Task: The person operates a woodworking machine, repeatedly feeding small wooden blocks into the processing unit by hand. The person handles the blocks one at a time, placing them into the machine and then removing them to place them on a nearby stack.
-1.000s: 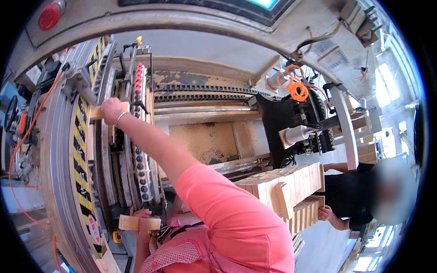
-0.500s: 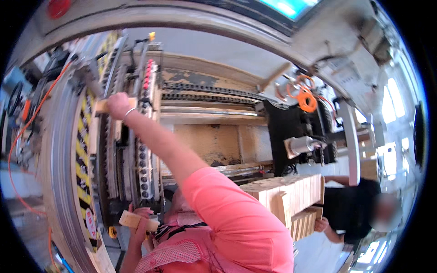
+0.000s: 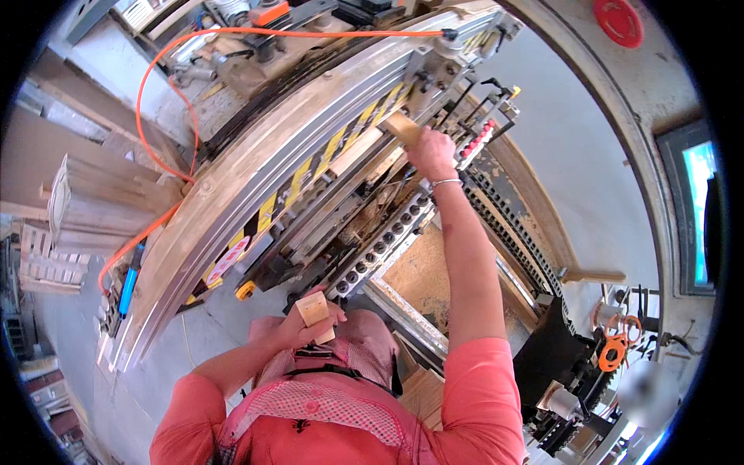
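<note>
My right hand reaches out over the machine, fingers closed round one end of a short wooden block. That block sits beside the metal fence with its yellow-and-black striped edge. A longer pale wood strip lies along this edge, just short of the block. Close to my body, my left hand grips another small wooden block, whose pale face points up. Part of that block is covered by my fingers.
A row of round black holders runs beside a wood-dust-covered bed. An orange hose curves over the left side. The red emergency button and a screen are at the right; a black cover stands lower right.
My view has turned, so the machine now runs diagonally and more of the left side shows. Both hands keep their wooden blocks. The co-worker and stacked wood have left clear view.
</note>
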`<state>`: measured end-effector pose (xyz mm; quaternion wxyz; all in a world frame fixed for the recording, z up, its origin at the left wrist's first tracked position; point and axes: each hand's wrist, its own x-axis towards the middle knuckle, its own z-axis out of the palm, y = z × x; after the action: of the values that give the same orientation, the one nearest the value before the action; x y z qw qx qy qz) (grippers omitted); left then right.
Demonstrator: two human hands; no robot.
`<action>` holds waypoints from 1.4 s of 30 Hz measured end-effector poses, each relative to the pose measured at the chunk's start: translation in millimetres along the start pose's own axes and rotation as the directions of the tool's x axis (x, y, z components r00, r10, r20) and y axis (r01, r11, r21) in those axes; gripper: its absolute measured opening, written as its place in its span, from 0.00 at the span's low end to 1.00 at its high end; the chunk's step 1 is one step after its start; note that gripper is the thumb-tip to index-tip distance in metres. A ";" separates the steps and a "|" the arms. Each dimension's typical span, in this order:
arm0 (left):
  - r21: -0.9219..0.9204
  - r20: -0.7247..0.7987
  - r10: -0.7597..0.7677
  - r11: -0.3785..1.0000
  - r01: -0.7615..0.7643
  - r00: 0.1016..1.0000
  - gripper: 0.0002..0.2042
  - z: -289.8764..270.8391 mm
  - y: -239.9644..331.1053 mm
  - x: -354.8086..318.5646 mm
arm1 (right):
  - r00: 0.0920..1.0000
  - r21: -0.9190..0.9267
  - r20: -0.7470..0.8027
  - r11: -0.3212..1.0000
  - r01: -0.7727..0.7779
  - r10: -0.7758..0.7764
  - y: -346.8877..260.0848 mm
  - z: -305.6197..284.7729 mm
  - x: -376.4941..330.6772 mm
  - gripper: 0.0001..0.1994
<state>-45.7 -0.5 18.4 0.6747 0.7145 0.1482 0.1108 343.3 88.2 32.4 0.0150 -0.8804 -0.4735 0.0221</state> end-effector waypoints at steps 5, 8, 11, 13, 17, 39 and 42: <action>-0.031 -0.006 0.026 0.999 -0.026 1.000 0.05 -1.3 1.9 -0.7 | 1.000 0.017 -0.013 1.000 0.014 -0.013 0.2 -0.9 3.7 0.19; -0.036 -0.001 0.027 0.999 -0.027 1.000 0.05 -1.3 0.5 1.0 | 0.998 0.036 -0.063 0.999 0.031 -0.028 3.8 1.5 3.5 0.18; -0.020 0.000 0.019 1.000 -0.019 1.000 0.05 -3.0 5.6 3.1 | 0.997 0.024 -0.073 1.000 0.018 -0.016 -3.2 -1.4 -3.4 0.18; -0.035 -0.011 0.019 0.999 -0.019 1.000 0.05 -0.7 -1.0 0.4 | 0.998 0.039 -0.064 0.999 -0.004 0.006 -6.7 -0.2 -5.2 0.18; -0.045 0.011 0.016 0.999 -0.016 1.000 0.05 -3.3 -4.9 -0.1 | 0.998 0.039 -0.050 0.999 -0.035 0.037 -6.4 -0.1 -5.5 0.19; -0.012 0.028 0.035 0.999 -0.035 0.999 0.04 -6.9 -5.2 3.3 | 0.999 0.009 -0.017 0.999 0.041 -0.041 -3.0 1.4 -9.1 0.18; -0.014 0.022 0.046 0.999 -0.046 0.999 0.04 -7.0 -1.1 5.2 | 0.998 0.017 -0.022 0.998 0.063 -0.063 -2.8 1.7 -8.2 0.18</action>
<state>-43.5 8.0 17.6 0.6785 0.7143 0.1233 0.1193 336.3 82.9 31.1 0.0284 -0.8650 -0.5008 0.0163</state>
